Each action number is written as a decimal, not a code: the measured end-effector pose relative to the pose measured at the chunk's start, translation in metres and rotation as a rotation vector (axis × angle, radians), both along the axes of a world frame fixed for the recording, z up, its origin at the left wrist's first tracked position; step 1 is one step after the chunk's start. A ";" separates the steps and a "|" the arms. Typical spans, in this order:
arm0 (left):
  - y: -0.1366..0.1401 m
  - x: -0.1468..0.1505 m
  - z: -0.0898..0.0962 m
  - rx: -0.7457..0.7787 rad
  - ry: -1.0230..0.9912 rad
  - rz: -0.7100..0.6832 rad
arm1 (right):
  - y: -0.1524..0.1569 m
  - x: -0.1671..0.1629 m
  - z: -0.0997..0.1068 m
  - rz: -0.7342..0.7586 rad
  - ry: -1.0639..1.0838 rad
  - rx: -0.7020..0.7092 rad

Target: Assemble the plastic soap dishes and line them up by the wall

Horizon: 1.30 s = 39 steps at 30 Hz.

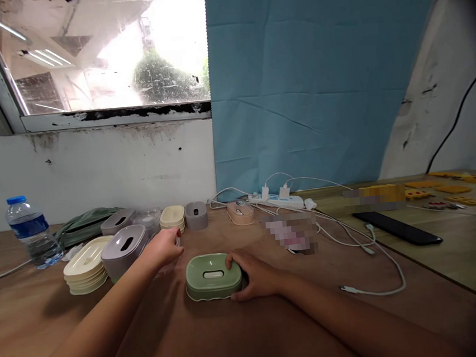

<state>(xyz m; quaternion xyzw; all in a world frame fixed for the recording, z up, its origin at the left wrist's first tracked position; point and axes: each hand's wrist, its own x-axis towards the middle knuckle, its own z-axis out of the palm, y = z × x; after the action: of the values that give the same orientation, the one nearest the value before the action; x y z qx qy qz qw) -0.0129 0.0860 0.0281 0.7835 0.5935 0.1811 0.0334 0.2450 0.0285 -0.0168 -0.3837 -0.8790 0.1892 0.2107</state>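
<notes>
A green rounded plastic box [207, 291] with a slot in its top sits on the brown table in front of me. A pale piece shows inside the slot. My right hand [251, 275] grips its right end, fingers on the top edge and thumb low on the side. Farther left, my left hand [166, 246] is held over the table with its fingers drawn together; a small pale edge shows at the fingertips, too little to name. Behind that hand are a small stack of cream lids [172, 215] and a grey slotted box [197, 216].
Left of my forearm stand a mauve slotted cover [121, 251], stacked cream trays [84, 266] and a water bottle [32, 232]. A peach box [240, 213], a power strip [280, 199] and white cables [379, 293] lie to the right. A black slab [398, 228] rests beyond them.
</notes>
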 end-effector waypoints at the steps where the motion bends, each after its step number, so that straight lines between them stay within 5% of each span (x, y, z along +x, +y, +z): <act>1: -0.008 -0.003 -0.002 -0.011 0.002 -0.007 | 0.000 0.000 0.000 0.001 0.002 -0.001; 10: -0.016 -0.023 0.003 -0.030 -0.211 -0.083 | 0.001 0.001 -0.002 0.011 0.015 -0.008; 14: -0.019 -0.025 0.016 0.147 -0.333 -0.081 | 0.001 0.001 -0.001 0.010 0.013 -0.011; 19: -0.033 -0.018 0.036 0.397 -0.916 -0.075 | 0.003 0.004 -0.004 0.013 0.052 -0.056; 22: -0.042 -0.013 0.038 0.251 -1.390 -0.191 | 0.008 0.008 -0.012 0.076 0.193 -0.097; 26: -0.052 -0.008 0.016 -0.012 -1.708 -0.250 | 0.016 0.013 -0.022 0.095 0.401 -0.021; 33: -0.064 0.009 -0.029 -0.270 -1.802 -0.141 | 0.008 0.010 -0.014 0.031 0.319 0.223; 39: -0.066 0.018 -0.038 -0.376 -1.831 -0.277 | 0.001 0.001 -0.010 -0.002 0.380 0.397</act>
<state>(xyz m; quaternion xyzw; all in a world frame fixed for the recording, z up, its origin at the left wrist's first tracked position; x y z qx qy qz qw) 0.0053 0.0200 -0.0102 0.3819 0.2575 0.6216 0.6336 0.2464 0.0291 -0.0267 -0.2932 -0.8432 0.0815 0.4432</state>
